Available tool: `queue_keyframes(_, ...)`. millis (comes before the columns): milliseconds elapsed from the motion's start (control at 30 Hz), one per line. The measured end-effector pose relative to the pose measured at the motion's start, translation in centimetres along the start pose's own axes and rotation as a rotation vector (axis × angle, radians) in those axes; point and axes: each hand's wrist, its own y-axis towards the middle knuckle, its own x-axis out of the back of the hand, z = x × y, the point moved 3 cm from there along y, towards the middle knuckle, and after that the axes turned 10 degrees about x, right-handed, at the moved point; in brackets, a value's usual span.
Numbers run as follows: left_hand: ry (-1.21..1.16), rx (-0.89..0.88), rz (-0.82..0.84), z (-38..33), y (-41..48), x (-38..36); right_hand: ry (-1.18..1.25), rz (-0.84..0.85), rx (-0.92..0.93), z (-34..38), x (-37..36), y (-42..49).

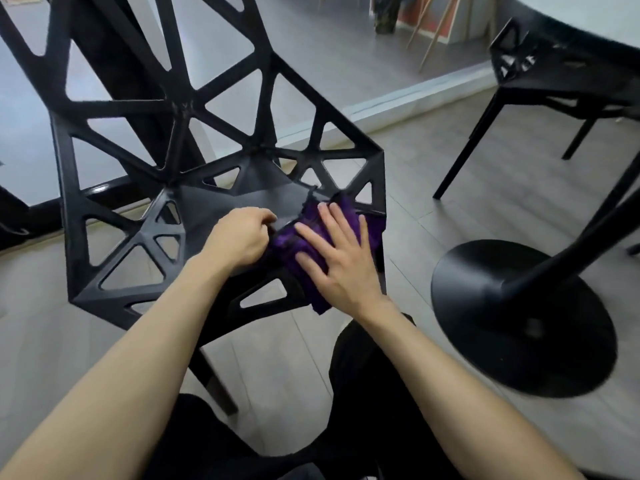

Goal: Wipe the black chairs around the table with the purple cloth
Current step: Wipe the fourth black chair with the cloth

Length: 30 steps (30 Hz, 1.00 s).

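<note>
A black chair (114,188) with triangular cut-outs fills the middle of the head view, its back rising to the upper left. The purple cloth (291,247) lies on the right front part of its seat. My right hand (337,252) rests flat on the cloth with fingers spread, pressing it onto the seat. My left hand (240,235) is curled at the cloth's left edge and pinches it there. Part of the cloth hangs over the seat's front right edge.
A second black chair (540,81) stands at the upper right, tucked under the pale round table (588,15). The table's black disc base (519,327) sits on the grey plank floor to my right. My dark-trousered legs show at the bottom.
</note>
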Motion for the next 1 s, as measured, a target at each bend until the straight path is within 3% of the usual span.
queue_keyframes(100,0.104,-0.017,0.024,-0.8,0.4,-0.8,0.059,-0.075,-0.378,-6.0,0.7,1.8)
queue_keyframes(267,0.103,-0.04,-0.003,-0.3,0.7,-0.9,0.346,-0.047,-0.736,-12.5,1.9,9.7)
queue_keyframes(500,0.085,-0.004,-0.016,-0.5,0.9,-0.9,0.365,-0.173,-0.887,-15.3,1.8,12.1)
queue_keyframes(567,0.075,0.01,-0.013,-0.4,0.8,-1.0,0.283,-0.16,-0.818,-14.3,1.7,11.1)
queue_keyframes(667,0.023,0.015,-0.016,0.3,0.5,-1.3,0.129,-0.076,-0.547,-11.9,0.9,8.5)
queue_keyframes(767,-0.05,0.022,-0.035,1.0,0.5,-1.6,0.134,-0.054,-0.378,-11.1,1.5,6.4)
queue_keyframes(833,-0.08,0.032,-0.042,1.1,0.6,-1.7,0.104,-0.015,-0.168,-9.3,2.4,4.6)
queue_keyframes(900,-0.091,0.032,-0.056,1.1,0.7,-1.7,0.108,0.104,0.021,-6.6,2.2,3.5)
queue_keyframes(1000,-0.084,0.021,-0.054,1.0,0.4,-1.3,0.122,0.354,0.115,-4.0,-0.2,8.6)
